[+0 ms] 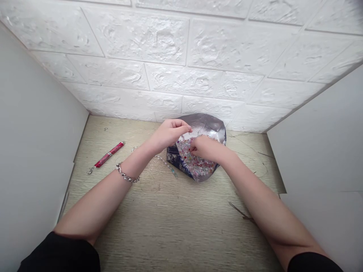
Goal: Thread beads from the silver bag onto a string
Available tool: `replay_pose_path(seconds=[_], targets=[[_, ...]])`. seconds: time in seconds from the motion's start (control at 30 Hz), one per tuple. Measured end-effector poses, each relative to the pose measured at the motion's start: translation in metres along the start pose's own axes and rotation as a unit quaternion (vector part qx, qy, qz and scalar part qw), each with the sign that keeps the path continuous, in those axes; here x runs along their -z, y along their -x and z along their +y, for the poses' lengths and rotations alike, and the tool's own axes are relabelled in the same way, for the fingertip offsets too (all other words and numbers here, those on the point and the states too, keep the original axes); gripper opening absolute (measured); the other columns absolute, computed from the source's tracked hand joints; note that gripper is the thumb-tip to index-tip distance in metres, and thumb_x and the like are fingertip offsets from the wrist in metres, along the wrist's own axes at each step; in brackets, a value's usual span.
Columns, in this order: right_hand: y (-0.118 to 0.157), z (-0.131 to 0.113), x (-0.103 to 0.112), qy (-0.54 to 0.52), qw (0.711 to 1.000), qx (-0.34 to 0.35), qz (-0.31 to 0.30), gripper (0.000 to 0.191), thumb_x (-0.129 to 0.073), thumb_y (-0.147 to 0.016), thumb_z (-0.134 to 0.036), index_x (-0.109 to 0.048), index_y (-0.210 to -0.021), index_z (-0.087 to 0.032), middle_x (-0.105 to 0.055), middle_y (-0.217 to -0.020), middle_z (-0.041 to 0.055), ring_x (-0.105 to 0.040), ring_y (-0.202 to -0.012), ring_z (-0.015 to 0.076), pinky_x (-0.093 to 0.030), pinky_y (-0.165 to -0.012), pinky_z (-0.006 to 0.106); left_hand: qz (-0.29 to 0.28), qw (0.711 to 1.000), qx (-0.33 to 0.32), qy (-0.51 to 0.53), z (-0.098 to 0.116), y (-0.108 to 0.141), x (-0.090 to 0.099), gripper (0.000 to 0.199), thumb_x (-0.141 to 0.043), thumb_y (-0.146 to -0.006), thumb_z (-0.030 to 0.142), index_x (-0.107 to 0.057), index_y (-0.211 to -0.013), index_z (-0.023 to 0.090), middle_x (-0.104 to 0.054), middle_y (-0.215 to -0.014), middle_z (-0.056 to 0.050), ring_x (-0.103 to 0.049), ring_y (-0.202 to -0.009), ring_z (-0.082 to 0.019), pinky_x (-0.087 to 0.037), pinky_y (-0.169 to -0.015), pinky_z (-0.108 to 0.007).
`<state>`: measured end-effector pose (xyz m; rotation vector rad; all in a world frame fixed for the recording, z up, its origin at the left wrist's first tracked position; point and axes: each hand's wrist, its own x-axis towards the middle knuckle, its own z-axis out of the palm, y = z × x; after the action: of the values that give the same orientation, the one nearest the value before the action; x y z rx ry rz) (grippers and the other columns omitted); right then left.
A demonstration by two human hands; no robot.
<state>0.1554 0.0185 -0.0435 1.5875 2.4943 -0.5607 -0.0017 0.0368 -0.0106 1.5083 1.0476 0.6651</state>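
A foil-lined bag with a dark blue patterned outside lies open near the wall. Small pink, clear and red beads fill it. My left hand hovers over the bag's left rim, thumb and forefinger pinched; whatever is between them is too small to make out. Down among the beads, my right hand has its fingers curled together, and their grip is hidden. Beside the bag, partly behind my left wrist, a strand of pale and teal beads lies on the table.
A red pen with a metal end rests at the left of the wooden table. Dark tweezers-like metal lies partly under my right forearm. Thin wire is at the right. A white brick wall and grey side panels enclose the table.
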Motion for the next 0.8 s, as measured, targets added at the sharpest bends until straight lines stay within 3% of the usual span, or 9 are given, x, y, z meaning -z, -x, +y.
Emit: replay_pose_path(seconds=[0.27,0.5,0.8], targets=[[0.0004,-0.0087,-0.0012,0.031,0.999,-0.031,0.009,0.015,-0.043,-0.07,-0.015,-0.058,-0.066,-0.016,-0.058,-0.069,0.0058,-0.049,-0.057,0.012,-0.026,-0.048,0.022,-0.002,1.0,0.0,0.001,-0.0028,-0.0018,-0.0006,0.013,-0.049,-0.073,0.024,-0.056,-0.069,0.014,-0.026,-0.04,0.009,-0.019,-0.033,-0.002,-0.014,-0.034,-0.018],[-0.0005,-0.0059,-0.0052,0.024,0.999,-0.026,0.02,0.009,-0.046,-0.07,-0.02,-0.054,-0.069,-0.016,-0.058,-0.074,0.0044,-0.05,-0.06,0.0122,-0.028,-0.049,0.022,0.001,1.0,0.006,-0.001,-0.0045,-0.0019,-0.0021,0.014,-0.05,-0.072,0.027,-0.056,-0.068,0.015,-0.024,-0.04,0.008,-0.018,-0.034,-0.002,-0.012,-0.036,-0.02],[-0.0031,-0.0019,-0.0022,-0.007,0.997,-0.04,0.059,0.032,-0.025,-0.086,-0.025,-0.053,-0.073,-0.015,-0.059,-0.077,0.0087,-0.051,-0.064,0.0148,-0.03,-0.053,0.025,0.001,1.0,0.006,0.011,-0.0057,-0.0029,-0.0021,0.014,-0.051,-0.071,0.029,-0.056,-0.067,0.016,-0.022,-0.04,0.008,-0.017,-0.035,-0.003,-0.011,-0.037,-0.022]])
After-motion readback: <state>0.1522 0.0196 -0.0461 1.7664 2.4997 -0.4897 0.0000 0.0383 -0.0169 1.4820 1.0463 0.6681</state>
